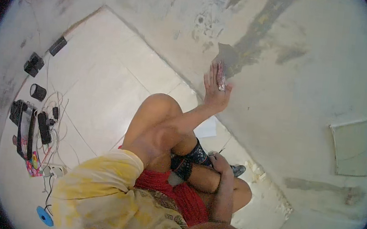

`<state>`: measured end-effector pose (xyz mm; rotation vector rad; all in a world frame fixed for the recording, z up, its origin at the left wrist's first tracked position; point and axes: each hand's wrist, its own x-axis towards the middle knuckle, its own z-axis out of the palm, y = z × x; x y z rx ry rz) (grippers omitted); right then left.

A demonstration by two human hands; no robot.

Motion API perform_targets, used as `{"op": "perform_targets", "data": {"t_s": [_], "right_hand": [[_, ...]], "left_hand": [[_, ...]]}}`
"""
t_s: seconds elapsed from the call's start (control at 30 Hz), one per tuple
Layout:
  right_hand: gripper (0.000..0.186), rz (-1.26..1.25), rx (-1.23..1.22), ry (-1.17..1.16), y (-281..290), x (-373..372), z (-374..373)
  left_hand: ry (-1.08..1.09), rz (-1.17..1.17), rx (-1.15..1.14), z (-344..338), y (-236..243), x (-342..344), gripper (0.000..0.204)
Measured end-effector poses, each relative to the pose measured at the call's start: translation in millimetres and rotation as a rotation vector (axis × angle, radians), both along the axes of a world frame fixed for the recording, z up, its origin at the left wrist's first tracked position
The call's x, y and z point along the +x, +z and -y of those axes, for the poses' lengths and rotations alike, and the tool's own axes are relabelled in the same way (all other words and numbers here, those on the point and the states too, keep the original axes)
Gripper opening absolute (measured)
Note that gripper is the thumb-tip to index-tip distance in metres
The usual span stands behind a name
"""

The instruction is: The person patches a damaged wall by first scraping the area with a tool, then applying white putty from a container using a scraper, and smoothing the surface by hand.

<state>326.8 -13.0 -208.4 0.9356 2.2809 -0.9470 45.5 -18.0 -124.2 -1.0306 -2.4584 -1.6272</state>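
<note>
My left hand [216, 89] reaches out to the wall [278, 106], fingers stretched out and thumb apart. The fingertips lie at the lower edge of a dark grey patch [228, 59] on the wall. Something whitish and reddish [222, 77] runs along the index finger; whether it is a wrapping or a smear I cannot tell. Down by my legs, my right hand [220, 163] is closed beside a black patterned sock [200, 154]. A thin dark tip sticks up from its fingers; the rest of that thing is hidden.
My bent knee [162, 105] rises between my arm and the tiled floor [93, 78]. At the left lie cables [57, 119], a black power strip [44, 128], a black cylinder [38, 92] and black blocks [33, 64]. Pale flakes [255, 175] litter the wall's foot. A square panel [359, 148] sits at the right.
</note>
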Motion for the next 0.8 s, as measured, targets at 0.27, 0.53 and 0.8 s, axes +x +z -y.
{"op": "perform_targets", "data": {"t_s": [0.27, 0.53, 0.8], "right_hand": [[0.039, -0.187, 0.096, -0.059, -19, 18, 5], [0.035, -0.269, 0.111, 0.032, -32, 7, -17], [0.043, -0.299, 0.153, -0.055, -40, 32, -8]], "left_hand": [[0.182, 0.045, 0.374, -9, 36, -78, 0.081], [0.116, -0.174, -0.009, -7, -9, -26, 0.081], [0.166, 0.158, 0.309, -16, 30, -68, 0.077]]}}
